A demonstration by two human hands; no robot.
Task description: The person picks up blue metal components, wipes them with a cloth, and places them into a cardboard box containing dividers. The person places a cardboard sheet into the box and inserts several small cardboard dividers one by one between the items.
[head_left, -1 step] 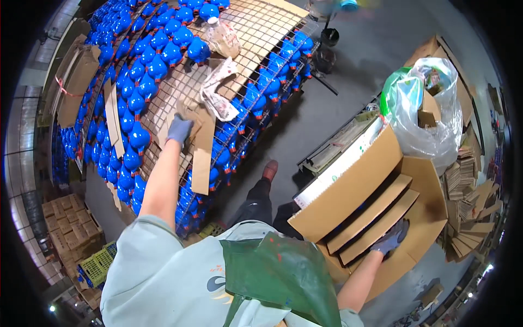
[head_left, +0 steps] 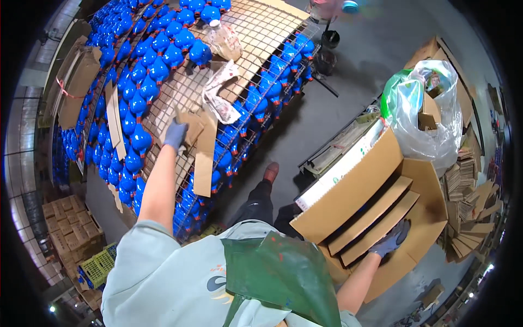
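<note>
My left hand (head_left: 175, 134), in a grey-blue glove, is over a wire-mesh rack (head_left: 259, 22), beside loose cardboard pieces (head_left: 205, 144). Its fingers look curled together; what they hold, if anything, is too small to make out. Deep in an open cardboard box (head_left: 348, 188) at the right is my right hand (head_left: 391, 241), gloved alike. Its fingers are stretched out along the inner side, next to upright cardboard dividers (head_left: 379, 229), and it holds nothing that I can see. Glossy blue rounded pieces with red tips (head_left: 141, 139) cover the rack's left part and hang below its right edge.
On the rack lie a plastic bottle (head_left: 224, 41) and a stained whitish cloth (head_left: 219, 95). A clear plastic bag (head_left: 444, 128) stands behind the box. Stacked cardboard strips (head_left: 471, 218) lie at the far right, brown cartons (head_left: 73, 223) and a yellow-green crate (head_left: 98, 267) at lower left.
My left hand has shifted slightly to the left and down, away from the cardboard pieces. My right hand stays inside the box, nearly still.
</note>
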